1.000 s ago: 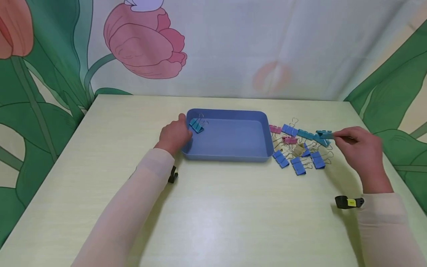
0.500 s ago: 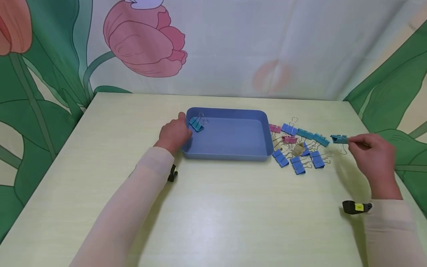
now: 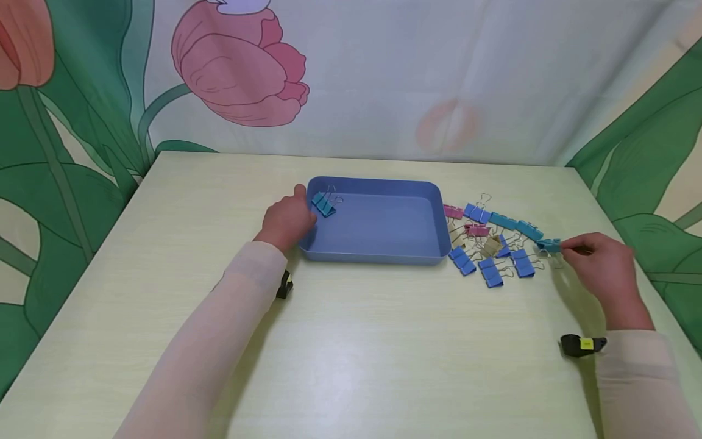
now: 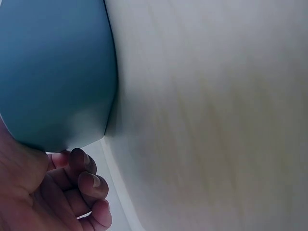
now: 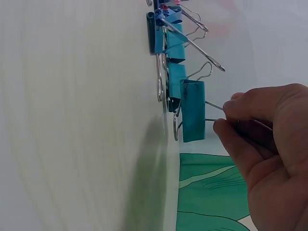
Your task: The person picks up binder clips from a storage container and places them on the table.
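My right hand (image 3: pixel 603 271) pinches a teal binder clip (image 5: pixel 193 110) by its wire handle, between thumb and fingertip. That clip is at the right end of a curved row, beside another teal clip (image 3: pixel 529 230); whether it touches the table cannot be told. Further left in the row are a teal clip (image 3: pixel 503 221), a blue clip (image 3: pixel 477 213) and a pink clip (image 3: pixel 453 211). My left hand (image 3: pixel 286 221) holds the left end of a blue tray (image 3: pixel 378 259), its thumb by the rim and its fingers curled against the outer wall. Inside the tray lies one teal binder clip (image 3: pixel 324 205).
Below the row lie several loose clips: a pink one (image 3: pixel 477 230), a gold one (image 3: pixel 492 246) and blue ones such as a clip (image 3: pixel 490 272) nearest the front. The pale table (image 3: pixel 340 353) ends at a flowered curtain (image 3: pixel 373 79).
My right hand lifted the teal clip away from the row to the right, then brought it back left and nearer, to the row's right end. The left hand and tray stayed put.
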Action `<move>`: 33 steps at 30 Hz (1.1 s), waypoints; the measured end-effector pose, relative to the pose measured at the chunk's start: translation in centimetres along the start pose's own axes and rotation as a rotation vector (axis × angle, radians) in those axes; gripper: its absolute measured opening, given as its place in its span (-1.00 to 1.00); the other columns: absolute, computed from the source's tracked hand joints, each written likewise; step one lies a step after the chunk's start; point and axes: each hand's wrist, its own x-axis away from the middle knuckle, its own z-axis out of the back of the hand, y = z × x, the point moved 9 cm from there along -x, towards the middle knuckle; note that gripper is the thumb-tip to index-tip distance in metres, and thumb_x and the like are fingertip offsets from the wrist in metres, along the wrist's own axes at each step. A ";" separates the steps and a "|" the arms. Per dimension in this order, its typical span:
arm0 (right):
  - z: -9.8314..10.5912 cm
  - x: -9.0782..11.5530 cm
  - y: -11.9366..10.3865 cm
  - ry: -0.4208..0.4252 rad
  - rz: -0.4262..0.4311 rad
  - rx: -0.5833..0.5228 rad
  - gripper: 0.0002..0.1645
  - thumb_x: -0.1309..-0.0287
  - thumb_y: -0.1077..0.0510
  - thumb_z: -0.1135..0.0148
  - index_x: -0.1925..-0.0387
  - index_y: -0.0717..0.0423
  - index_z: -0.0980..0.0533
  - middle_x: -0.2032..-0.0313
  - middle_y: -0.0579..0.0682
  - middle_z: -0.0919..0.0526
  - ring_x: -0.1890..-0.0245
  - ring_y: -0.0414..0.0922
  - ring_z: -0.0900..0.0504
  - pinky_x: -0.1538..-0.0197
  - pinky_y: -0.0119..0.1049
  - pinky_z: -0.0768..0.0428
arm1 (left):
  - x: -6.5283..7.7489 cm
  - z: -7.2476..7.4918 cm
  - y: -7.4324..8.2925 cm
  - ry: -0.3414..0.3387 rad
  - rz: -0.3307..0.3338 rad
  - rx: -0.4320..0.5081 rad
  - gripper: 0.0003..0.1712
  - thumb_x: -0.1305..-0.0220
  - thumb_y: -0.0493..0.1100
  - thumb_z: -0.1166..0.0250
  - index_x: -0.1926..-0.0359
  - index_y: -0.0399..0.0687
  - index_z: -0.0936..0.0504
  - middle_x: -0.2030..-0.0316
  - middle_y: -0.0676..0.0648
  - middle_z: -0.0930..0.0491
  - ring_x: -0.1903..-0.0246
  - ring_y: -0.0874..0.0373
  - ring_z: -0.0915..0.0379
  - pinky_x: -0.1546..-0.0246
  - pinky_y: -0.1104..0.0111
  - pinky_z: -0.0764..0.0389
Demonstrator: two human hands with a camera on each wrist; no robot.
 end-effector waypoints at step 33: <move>-1.6 -0.2 -0.1 -0.083 0.009 0.028 -0.73 -0.16 0.07 -0.08 0.18 0.13 -0.56 0.13 0.24 -0.58 0.15 0.12 -0.51 0.31 -0.19 -0.43 | -0.1 -0.1 -0.1 0.005 0.007 0.011 -0.44 -0.22 -0.06 0.00 -0.15 -0.22 -0.09 0.49 -0.15 -0.50 0.57 0.03 -0.46 0.58 0.35 -0.39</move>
